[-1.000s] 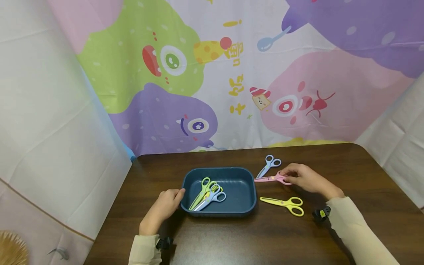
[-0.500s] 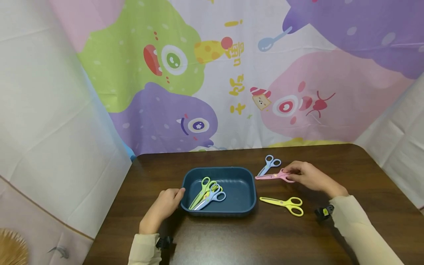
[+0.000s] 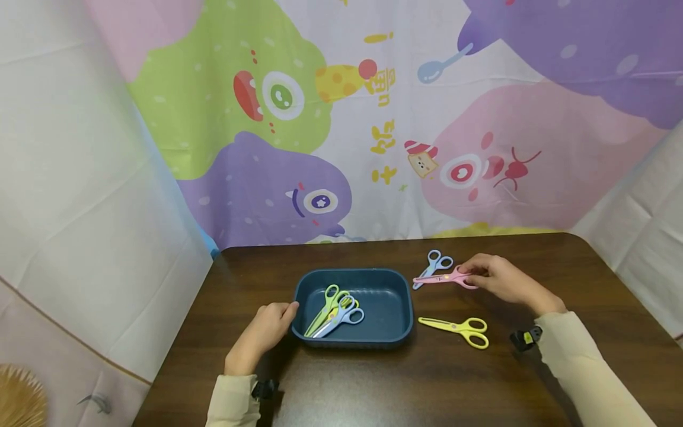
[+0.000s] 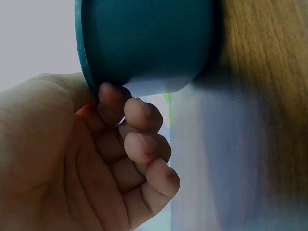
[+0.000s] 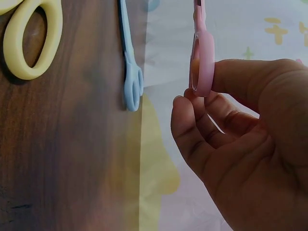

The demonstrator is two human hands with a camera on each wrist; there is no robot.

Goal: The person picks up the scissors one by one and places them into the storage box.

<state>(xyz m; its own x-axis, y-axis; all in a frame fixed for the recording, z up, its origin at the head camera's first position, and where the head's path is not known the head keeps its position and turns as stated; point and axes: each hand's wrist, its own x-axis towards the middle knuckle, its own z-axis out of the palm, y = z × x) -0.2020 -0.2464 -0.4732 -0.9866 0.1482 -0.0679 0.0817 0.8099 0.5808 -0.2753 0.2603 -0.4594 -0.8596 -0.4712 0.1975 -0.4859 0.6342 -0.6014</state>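
Note:
My left hand (image 3: 265,332) holds the left end of a dark blue tray (image 3: 389,308), thumb over the rim and fingertips against the outer wall (image 4: 149,45). My right hand (image 3: 500,279) pinches pink scissors (image 3: 444,278) by a handle loop, blades pointing left. In the right wrist view the pink scissors (image 5: 207,62) are raised above the table. Their blades overlap light blue scissors (image 3: 431,270) lying behind in the head view. Yellow scissors (image 3: 453,327) lie nearer, right of the tray. Inside the tray are green scissors (image 3: 323,315), blue scissors (image 3: 339,321) and partly covered yellow ones.
The brown wooden table (image 3: 363,385) ends at a printed cartoon curtain (image 3: 373,201) behind. White cloth (image 3: 96,178) hangs along the left side, with more cloth at the right. Each wrist carries a small black camera.
My right hand has moved back and slightly right with the pink scissors, drawing their tips away from the tray's edge and over the blue scissors. My left hand stays on the tray.

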